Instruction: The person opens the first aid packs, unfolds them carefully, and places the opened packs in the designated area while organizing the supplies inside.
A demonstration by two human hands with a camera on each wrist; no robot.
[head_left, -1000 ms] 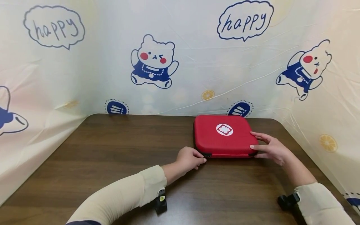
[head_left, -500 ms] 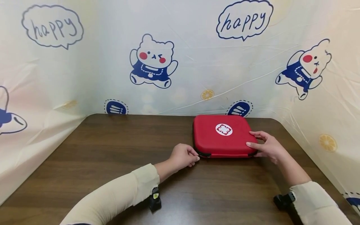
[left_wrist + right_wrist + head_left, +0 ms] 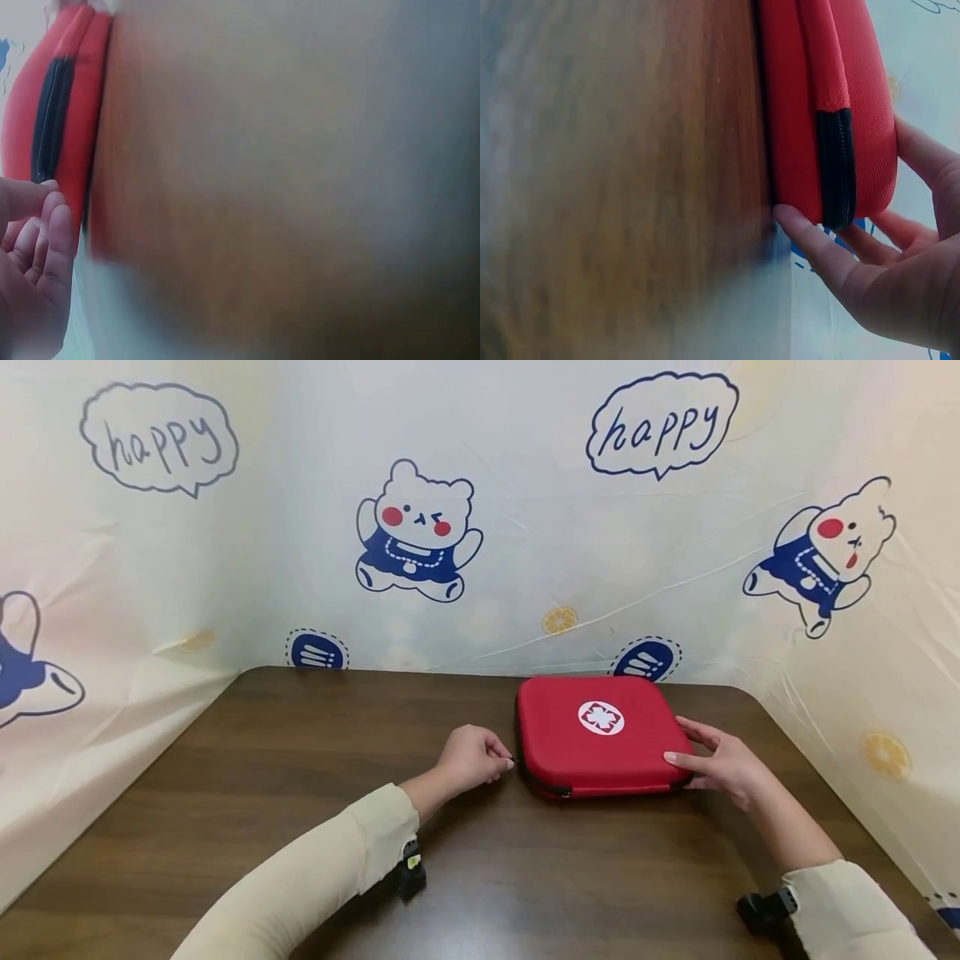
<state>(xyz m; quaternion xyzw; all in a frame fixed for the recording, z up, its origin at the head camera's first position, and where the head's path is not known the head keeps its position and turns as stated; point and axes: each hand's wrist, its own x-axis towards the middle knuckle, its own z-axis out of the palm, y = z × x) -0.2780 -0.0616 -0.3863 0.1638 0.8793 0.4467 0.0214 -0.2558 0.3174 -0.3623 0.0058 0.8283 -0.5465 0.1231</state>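
Observation:
A red zip-up first-aid case (image 3: 555, 743) with a white cross emblem lies flat on the table, lid closed down. At its left side, the thumb and forefinger of my left hand (image 3: 468, 758) pinch together on the zipper pull, which the fingertips mostly hide. The left wrist view has those fingertips at the end of the black zipper (image 3: 51, 112). My right hand (image 3: 731, 768) grips the case's right front corner, thumb on the lid edge. In the right wrist view its other fingers (image 3: 810, 240) spread along the side, across the black zipper band (image 3: 838, 165).
The brown wooden table (image 3: 300, 735) runs up to a printed curtain (image 3: 510, 527) with bears and "happy" bubbles at the back and both sides. A second zipper pull (image 3: 566, 792) hangs at the case's front left corner. Black wrist cameras (image 3: 767, 912) sit under both cuffs.
My left hand has moved from the front left corner around to the left side of the case, further back. The right hand stays on the right corner, and the case has barely shifted.

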